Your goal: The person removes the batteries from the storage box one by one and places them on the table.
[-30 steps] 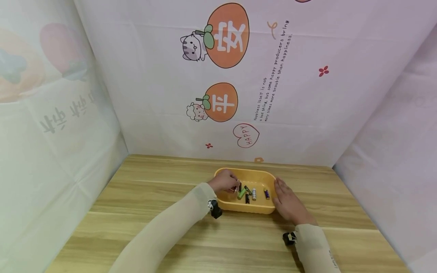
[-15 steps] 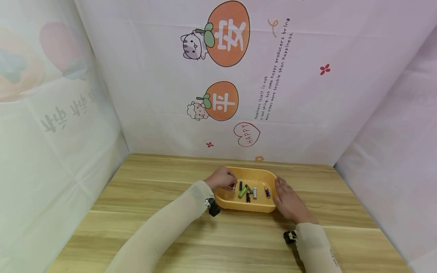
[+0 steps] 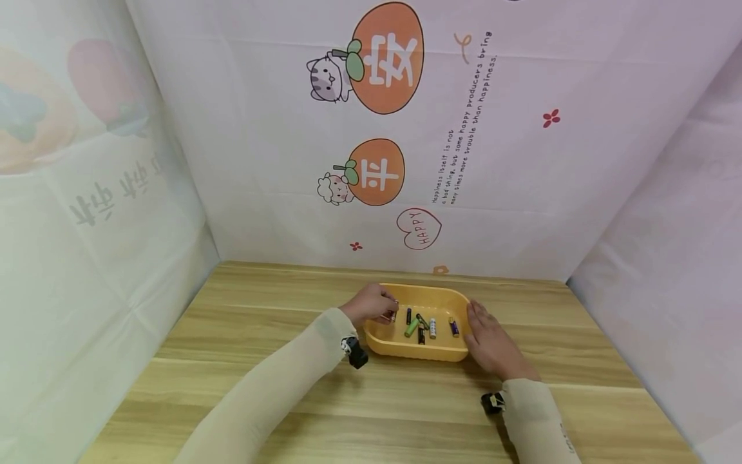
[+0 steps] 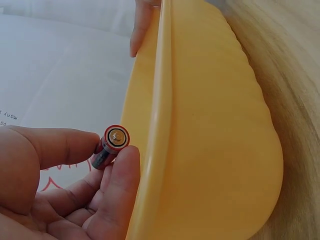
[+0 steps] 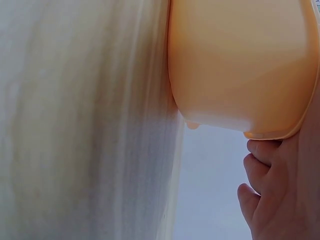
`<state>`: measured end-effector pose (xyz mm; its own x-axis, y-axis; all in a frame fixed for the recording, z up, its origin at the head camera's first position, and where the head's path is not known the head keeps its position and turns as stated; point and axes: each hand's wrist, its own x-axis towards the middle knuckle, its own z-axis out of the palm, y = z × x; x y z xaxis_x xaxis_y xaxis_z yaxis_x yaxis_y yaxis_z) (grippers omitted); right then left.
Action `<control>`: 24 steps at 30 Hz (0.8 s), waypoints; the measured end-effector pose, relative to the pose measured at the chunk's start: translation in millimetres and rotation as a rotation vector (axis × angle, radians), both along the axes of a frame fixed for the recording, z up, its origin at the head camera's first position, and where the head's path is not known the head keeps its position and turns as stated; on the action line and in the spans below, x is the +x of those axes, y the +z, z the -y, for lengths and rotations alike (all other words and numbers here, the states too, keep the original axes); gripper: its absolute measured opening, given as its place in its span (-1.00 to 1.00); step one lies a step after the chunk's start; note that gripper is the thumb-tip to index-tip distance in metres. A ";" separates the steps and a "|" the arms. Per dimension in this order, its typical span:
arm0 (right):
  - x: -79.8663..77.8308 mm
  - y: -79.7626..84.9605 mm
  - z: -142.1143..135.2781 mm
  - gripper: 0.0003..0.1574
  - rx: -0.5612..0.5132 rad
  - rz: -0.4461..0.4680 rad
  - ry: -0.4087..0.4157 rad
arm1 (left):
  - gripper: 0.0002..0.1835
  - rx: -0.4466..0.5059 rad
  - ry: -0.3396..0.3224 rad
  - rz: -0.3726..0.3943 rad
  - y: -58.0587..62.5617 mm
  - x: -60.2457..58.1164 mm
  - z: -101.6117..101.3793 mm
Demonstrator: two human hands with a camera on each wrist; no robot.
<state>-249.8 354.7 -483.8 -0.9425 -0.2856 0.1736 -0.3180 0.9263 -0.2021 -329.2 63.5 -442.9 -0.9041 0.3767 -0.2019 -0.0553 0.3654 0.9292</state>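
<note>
Between thumb and fingers my left hand (image 3: 373,304) pinches a battery (image 4: 111,145) with a red rim and a gold end, held over the left end of a yellow plastic tub (image 3: 394,350). Several loose batteries lie inside: a green battery (image 3: 411,328), a white battery (image 3: 433,328), a purple battery (image 3: 454,327) and dark ones such as this black battery (image 3: 421,334). My right hand (image 3: 493,341) rests against the tub's right end, its fingers extended along the rim. In the right wrist view, part of that hand is hidden by the frame edge.
The tub stands on a wood-grain table (image 3: 406,406) near its back edge. A white printed cloth (image 3: 278,161) rises behind the table, with cloth walls at left and right. Each wrist carries a small black camera (image 3: 355,352).
My left hand has drawn left inside the tub, lifting the pinched battery away from the others towards the left rim. My right hand stays at the right end.
</note>
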 end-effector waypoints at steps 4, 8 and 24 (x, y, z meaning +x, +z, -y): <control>-0.7 -1.7 -0.5 -0.27 0.007 -0.009 -0.001 | -0.81 -0.005 0.001 0.000 0.9 0.9 4.0; -1.0 -2.4 -1.2 -0.27 0.013 -0.009 -0.002 | -0.84 -0.011 0.001 0.002 3.3 1.7 9.0; -2.3 -2.9 -1.9 -0.26 0.008 0.003 0.004 | -0.74 0.062 0.013 0.028 6.9 0.7 24.1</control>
